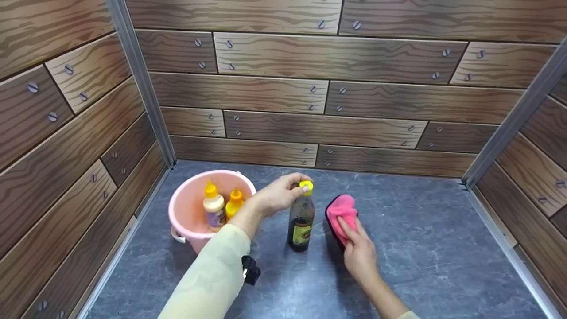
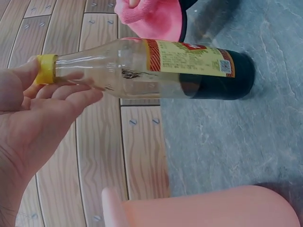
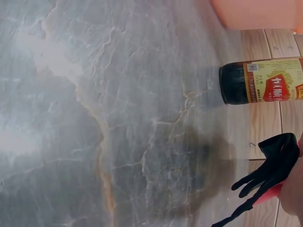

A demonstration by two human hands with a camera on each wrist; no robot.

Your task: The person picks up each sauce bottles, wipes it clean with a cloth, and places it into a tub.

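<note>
My left hand [image 1: 279, 194] pinches the yellow cap of a glass sauce bottle [image 1: 301, 226] between thumb and fingers. The bottle is upright, partly filled with dark liquid, and bears a yellow-green label with red print, clearest in the right wrist view. I cannot tell whether its base touches the table. Just right of it, my right hand [image 1: 361, 252] grips a bunched pink cloth [image 1: 343, 208] with a black edge. Dark strips [image 3: 272, 165] hang from the cloth in the right wrist view. Most of the right hand is outside that view.
On the left stands a pink bucket [image 1: 177, 210] with a white handle. Inside are a cream squeeze bottle [image 1: 214, 208] and a yellow squeeze bottle [image 1: 234, 204], both orange-capped. Wood-patterned walls [image 1: 274, 93] border the grey marbled table [image 1: 421, 248] at the back and sides.
</note>
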